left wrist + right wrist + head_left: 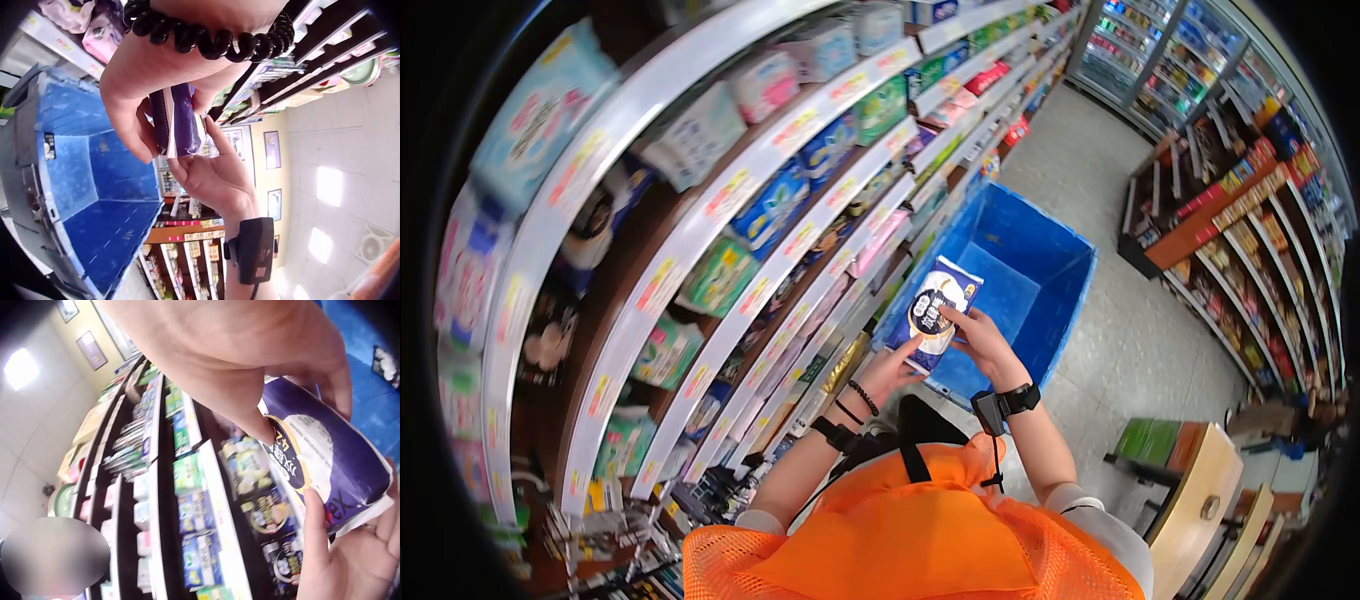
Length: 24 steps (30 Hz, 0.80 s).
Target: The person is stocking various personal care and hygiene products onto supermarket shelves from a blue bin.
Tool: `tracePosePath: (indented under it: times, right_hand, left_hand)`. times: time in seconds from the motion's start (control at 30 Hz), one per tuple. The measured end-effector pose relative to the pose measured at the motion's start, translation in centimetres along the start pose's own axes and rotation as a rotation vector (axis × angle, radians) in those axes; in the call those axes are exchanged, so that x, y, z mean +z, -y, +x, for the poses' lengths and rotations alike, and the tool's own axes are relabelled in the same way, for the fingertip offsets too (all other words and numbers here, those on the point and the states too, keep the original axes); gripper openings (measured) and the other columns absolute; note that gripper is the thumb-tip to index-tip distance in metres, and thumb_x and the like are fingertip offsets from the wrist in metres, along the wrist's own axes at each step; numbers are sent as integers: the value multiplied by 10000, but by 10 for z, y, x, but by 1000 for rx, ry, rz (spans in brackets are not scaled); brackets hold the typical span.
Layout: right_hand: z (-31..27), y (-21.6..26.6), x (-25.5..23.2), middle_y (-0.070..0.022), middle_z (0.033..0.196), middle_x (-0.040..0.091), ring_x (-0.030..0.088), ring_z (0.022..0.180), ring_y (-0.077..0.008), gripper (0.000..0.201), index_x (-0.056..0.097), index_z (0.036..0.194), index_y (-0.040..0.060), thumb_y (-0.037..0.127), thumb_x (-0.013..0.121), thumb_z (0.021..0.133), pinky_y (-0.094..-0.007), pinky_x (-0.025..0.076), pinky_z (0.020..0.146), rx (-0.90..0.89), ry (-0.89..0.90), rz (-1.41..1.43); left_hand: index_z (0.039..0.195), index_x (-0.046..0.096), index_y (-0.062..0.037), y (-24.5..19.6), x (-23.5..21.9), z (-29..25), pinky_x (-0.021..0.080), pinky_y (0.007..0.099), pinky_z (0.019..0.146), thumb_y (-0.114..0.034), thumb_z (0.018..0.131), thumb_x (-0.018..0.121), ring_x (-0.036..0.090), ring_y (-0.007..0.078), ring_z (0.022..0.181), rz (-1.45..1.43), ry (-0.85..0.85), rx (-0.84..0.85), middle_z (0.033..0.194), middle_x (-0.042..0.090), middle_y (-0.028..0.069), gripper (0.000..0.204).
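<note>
Both hands grip one purple and white packet (933, 308), held over the near left edge of a blue bin (1040, 262). The left hand (887, 376) has its thumb on the packet's front at the lower left end. On the other side the right hand (987, 347) pinches the upper right part, thumb on the front. In the right wrist view, the packet (322, 450) shows a dark oval label, with the right hand (250, 356) above and the left hand (356, 556) below. The left wrist view shows the packet (177, 120) edge-on between the hands.
Shelves of packaged goods (770, 200) with white price rails run along the left, close to the bin. Another shelf unit (1250, 230) stands to the right across the tiled floor (1090, 340). Glass-door fridges (1155, 55) are at the back, and a wooden table (1195, 495) is at the lower right.
</note>
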State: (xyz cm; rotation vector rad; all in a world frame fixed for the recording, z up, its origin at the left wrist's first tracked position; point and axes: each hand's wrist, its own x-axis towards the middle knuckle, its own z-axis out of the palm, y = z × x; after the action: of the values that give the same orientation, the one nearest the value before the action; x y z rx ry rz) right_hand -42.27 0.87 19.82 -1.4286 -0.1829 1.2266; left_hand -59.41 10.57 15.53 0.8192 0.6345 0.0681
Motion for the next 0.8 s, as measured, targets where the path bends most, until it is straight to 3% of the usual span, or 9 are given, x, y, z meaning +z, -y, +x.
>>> tracePosePath:
  times: [0.17,0.3,0.4,0.47,0.53,0.57,0.6,0.67,0.8]
  right_hand:
    - [58,-68,-66,-51,1064,671,665,823,-149,424,564,1183,-7,242,713,873,-242,540,697,185,20,155]
    - [90,-92,-89,-42,1082,668,668,892,-179,365,609,1154,51,264,714,877,-344,542,811,445,35,132]
    - [150,-117,-124,-26,1045,669,661,888,-177,337,625,1116,70,281,720,872,-334,537,789,472,-39,224]
    - [187,-118,-142,-32,994,678,654,788,-178,305,644,1091,82,296,695,879,-356,551,688,492,-227,130]
    - [242,-146,-170,-41,942,693,663,734,-180,269,660,1046,83,305,670,894,-344,553,615,434,-282,230]
    - [263,-144,-176,-62,946,700,681,778,-189,264,653,1050,65,278,671,896,-335,560,612,451,-366,108]
    - [282,-143,-179,-69,975,693,685,793,-206,325,598,1140,44,244,678,896,-366,564,636,411,-405,261]
    - [333,-165,-195,-47,1031,680,667,868,-189,333,570,1179,95,283,653,918,-354,538,679,378,-474,220]
    - [402,-193,-212,-79,1087,662,672,890,-183,438,478,1280,63,218,660,913,-335,552,682,226,-398,197]
  left_hand:
    - [1253,555,-81,57,-12,70,513,351,911,-421,912,648,630,183,1028,-52,-64,-250,1138,641,64,490]
    - [1239,535,-80,85,-19,117,517,398,917,-402,906,655,610,234,1057,-168,-183,-376,1151,613,107,479]
    - [1234,511,-46,77,-12,134,525,401,902,-375,919,631,614,254,1072,-204,-217,-407,1168,610,135,471]
    - [1245,493,-25,78,-13,145,523,390,895,-348,940,595,610,262,1096,-164,-228,-411,1178,608,146,456]
    - [1254,489,-26,85,-21,148,515,385,902,-343,949,578,614,261,1093,-191,-239,-368,1178,610,142,449]
    - [1252,491,-24,83,-22,146,501,384,921,-328,962,558,610,258,1100,-186,-252,-356,1176,611,139,425]
    - [1252,491,-24,82,-23,144,501,384,921,-328,962,558,610,258,1100,-190,-264,-358,1176,611,139,425]
    - [1248,496,-28,82,-29,136,493,384,928,-322,971,549,607,259,1105,-217,-309,-322,1175,611,141,408]
    - [1248,499,-32,66,-28,123,484,387,936,-321,981,534,602,263,1110,-227,-395,-308,1176,606,141,395]
